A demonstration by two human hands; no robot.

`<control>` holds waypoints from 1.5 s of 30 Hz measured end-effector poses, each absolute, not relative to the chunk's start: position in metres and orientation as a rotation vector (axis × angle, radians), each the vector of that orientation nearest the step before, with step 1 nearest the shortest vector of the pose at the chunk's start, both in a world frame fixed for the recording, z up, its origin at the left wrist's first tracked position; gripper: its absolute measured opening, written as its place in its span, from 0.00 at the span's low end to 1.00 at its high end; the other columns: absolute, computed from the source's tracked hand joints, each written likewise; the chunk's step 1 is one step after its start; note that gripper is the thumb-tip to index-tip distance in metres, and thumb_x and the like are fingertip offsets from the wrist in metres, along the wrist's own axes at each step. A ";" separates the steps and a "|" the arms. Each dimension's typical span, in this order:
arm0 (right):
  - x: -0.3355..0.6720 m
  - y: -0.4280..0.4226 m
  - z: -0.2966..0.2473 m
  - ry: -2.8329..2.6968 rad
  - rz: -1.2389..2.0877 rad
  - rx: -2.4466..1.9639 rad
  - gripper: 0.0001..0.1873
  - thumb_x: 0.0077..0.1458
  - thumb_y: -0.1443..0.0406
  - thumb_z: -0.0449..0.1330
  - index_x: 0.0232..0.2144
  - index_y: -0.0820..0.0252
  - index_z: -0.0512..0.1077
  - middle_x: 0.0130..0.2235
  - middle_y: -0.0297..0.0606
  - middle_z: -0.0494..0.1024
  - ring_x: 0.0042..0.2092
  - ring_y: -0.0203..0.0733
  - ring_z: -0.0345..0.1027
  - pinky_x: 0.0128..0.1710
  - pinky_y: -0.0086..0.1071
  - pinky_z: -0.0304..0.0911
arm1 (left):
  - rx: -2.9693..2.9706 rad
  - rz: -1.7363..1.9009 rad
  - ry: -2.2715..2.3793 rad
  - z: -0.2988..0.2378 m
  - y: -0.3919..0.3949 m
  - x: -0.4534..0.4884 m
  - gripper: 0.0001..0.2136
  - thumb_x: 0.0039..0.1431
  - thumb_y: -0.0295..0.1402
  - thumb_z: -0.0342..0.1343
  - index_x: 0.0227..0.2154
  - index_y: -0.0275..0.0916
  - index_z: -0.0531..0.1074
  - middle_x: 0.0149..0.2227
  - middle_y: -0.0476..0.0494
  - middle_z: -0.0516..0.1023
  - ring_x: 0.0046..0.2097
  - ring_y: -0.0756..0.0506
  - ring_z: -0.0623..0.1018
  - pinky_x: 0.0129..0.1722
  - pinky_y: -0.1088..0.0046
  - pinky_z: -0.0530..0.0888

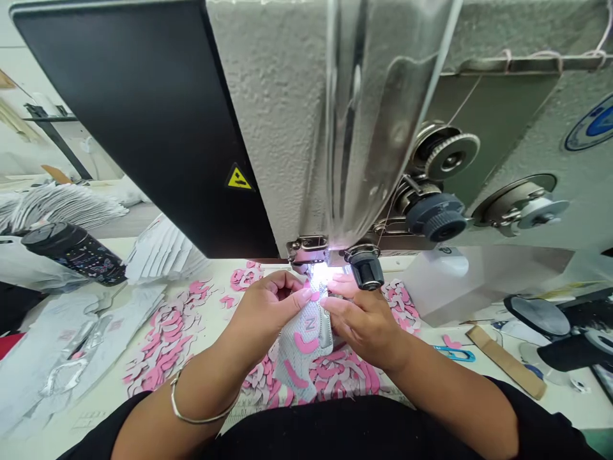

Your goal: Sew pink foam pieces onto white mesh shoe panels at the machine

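Note:
Under the lit head of a sewing machine [272,121] lies a light grey mesh fabric piece [290,342] with pink curved patches and a letter N. My left hand [261,313] pinches its upper left edge between thumb and fingers, close to a small pink patch. On the right side my right hand [366,322] is closed on the same fabric, its thumb and fingertips near the presser foot. Glare hides the needle and the exact stitching point. Several loose pink cut pieces [167,335] lie around the fabric on the table.
To the left stand a dark tumbler [74,252] and stacks of white pieces [165,249]; white cut panels [52,358] lie in front. At right are a blue clip-like tool [454,353], a brown strip [506,362] and a black cylindrical object [569,351].

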State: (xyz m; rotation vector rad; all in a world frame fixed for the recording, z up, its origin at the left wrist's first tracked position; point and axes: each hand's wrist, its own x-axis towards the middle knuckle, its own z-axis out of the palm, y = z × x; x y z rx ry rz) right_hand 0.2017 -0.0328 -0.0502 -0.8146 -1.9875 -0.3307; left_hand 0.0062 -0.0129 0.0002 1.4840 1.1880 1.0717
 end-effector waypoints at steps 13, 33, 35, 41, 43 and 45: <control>0.197 -0.037 -0.044 -2.030 -0.361 -0.943 0.19 0.58 0.73 0.57 0.49 0.51 0.73 0.41 0.41 0.71 0.44 0.45 0.68 0.44 0.41 0.65 | 1.477 1.047 1.167 -0.001 -0.015 0.008 0.08 0.50 0.36 0.63 0.26 0.40 0.70 0.32 0.48 0.73 0.34 0.47 0.71 0.34 0.73 0.67; 0.194 -0.041 -0.046 -1.999 -0.318 -1.030 0.16 0.58 0.73 0.55 0.45 0.52 0.73 0.41 0.41 0.68 0.42 0.46 0.62 0.43 0.43 0.61 | 1.074 1.114 1.045 0.004 -0.016 0.017 0.11 0.47 0.32 0.67 0.30 0.39 0.69 0.31 0.52 0.70 0.34 0.51 0.71 0.35 0.75 0.69; 0.194 -0.041 -0.044 -1.994 -0.300 -1.038 0.16 0.58 0.73 0.54 0.45 0.53 0.74 0.41 0.42 0.68 0.42 0.46 0.62 0.43 0.44 0.61 | 1.010 1.112 1.049 0.008 -0.013 0.020 0.11 0.47 0.31 0.67 0.32 0.39 0.71 0.31 0.52 0.71 0.34 0.51 0.73 0.36 0.74 0.71; 0.195 -0.037 -0.039 -1.978 -0.202 -1.054 0.13 0.61 0.71 0.53 0.43 0.54 0.74 0.42 0.43 0.69 0.45 0.47 0.63 0.46 0.46 0.62 | 0.957 0.965 0.957 0.013 -0.005 0.023 0.03 0.47 0.27 0.64 0.26 0.37 0.74 0.24 0.49 0.75 0.28 0.49 0.76 0.30 0.72 0.72; 0.195 -0.036 -0.039 -1.990 -0.180 -1.062 0.13 0.61 0.70 0.53 0.44 0.54 0.74 0.43 0.43 0.70 0.46 0.47 0.63 0.47 0.46 0.62 | 0.942 0.960 0.949 0.012 -0.004 0.023 0.03 0.48 0.27 0.64 0.24 0.36 0.75 0.23 0.48 0.75 0.27 0.48 0.76 0.29 0.72 0.72; 0.196 -0.035 -0.040 -1.996 -0.172 -1.061 0.14 0.61 0.70 0.53 0.45 0.54 0.74 0.44 0.43 0.70 0.46 0.48 0.64 0.48 0.46 0.62 | 0.923 0.971 0.938 0.010 -0.004 0.022 0.03 0.48 0.27 0.64 0.26 0.36 0.76 0.24 0.47 0.77 0.27 0.48 0.77 0.30 0.72 0.73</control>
